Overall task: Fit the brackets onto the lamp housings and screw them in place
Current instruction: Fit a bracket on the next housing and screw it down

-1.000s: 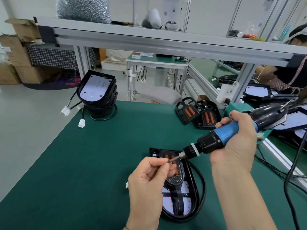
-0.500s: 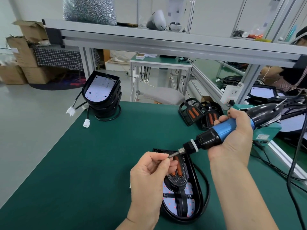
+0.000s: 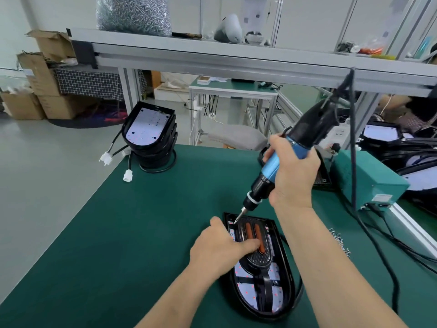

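The lamp housing (image 3: pixel 289 275) lies open side up on the green table (image 3: pixel 142 233), near its front edge. It contains a white LED board and the black bracket (image 3: pixel 259 259). The housing's long axis runs away from the person: square end far, rounded end near. The bracket follows the same axis, with its wide end and two orange strips towards the square end.

The left hand (image 3: pixel 217 247) rests on the housing's left side, fingers extended, thumb laid across the bracket, grasping nothing. The right hand (image 3: pixel 294 176) is wrapped around the electric screwdriver (image 3: pixel 274 162). The tool is tilted, its bit pointing down at the housing's far left corner.

A stack of housings (image 3: pixel 151 136) stands at the table's far left. A clear bag of screws (image 3: pixel 133 14) sits on the shelf above.
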A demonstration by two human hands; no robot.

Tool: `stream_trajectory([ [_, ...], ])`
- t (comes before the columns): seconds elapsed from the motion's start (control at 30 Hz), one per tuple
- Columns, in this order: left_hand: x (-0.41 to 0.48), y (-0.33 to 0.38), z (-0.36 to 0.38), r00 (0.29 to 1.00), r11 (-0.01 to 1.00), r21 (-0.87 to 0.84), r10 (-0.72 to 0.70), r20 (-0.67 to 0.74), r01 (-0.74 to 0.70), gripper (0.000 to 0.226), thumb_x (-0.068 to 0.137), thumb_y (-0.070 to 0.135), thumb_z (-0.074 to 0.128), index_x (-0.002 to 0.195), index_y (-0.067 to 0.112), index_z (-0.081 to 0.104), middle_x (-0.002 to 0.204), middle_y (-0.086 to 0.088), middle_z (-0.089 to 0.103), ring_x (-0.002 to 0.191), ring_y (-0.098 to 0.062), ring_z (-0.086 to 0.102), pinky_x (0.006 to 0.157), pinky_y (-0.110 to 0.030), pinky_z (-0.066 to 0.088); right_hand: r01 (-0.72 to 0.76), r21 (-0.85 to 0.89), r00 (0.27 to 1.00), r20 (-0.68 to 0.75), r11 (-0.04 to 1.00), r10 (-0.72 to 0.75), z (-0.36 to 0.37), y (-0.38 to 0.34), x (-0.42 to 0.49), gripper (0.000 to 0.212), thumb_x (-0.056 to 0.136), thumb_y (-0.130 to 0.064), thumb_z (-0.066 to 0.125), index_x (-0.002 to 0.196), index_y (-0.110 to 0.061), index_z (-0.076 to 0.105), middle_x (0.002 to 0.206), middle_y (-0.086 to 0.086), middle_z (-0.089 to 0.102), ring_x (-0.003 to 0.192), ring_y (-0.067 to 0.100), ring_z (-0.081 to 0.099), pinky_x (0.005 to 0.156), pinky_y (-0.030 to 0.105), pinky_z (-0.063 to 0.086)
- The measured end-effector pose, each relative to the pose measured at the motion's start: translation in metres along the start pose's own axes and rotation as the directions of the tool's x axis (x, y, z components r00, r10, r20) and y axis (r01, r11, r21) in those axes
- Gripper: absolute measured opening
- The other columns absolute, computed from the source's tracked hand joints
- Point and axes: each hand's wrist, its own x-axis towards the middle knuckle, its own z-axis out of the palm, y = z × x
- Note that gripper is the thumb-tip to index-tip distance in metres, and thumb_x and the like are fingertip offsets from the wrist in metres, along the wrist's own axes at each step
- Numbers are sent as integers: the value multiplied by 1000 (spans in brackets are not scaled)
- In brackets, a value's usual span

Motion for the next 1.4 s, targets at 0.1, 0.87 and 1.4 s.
stream_trajectory([
  [0.1, 2, -7, 5, 1000, 980, -201, 9, 21, -5, 72, 45, 68, 73, 101, 27, 53, 97, 13, 68, 93, -10, 66, 88, -41, 55, -12, -32, 1000, 24, 999, 13, 3, 11, 0, 27, 73, -10, 71, 95, -2, 57, 69, 7, 57, 50, 14, 53, 51, 22, 45],
  [0.87, 8, -19, 11, 997, 954, -293, 71, -3, -69, 62, 49, 67, 74, 101, 39, 55, 95, 21, 71, 92, -4, 67, 89, -39, 54, -2, -92, 993, 116, 996, 12, 9, 28, 6, 21, 74, -9, 71, 90, -3, 58, 71, 1, 61, 54, 15, 52, 55, 24, 48],
  [1.4, 6, -17, 9, 997, 953, -294, 73, 4, -69, 62, 51, 67, 75, 102, 38, 54, 96, 18, 72, 93, -7, 67, 90, -41, 54, 1, -77, 992, 122, 997, 8, 9, 30, 8, 18, 76, -8, 71, 89, -4, 59, 71, 3, 60, 53, 14, 53, 55, 21, 48],
])
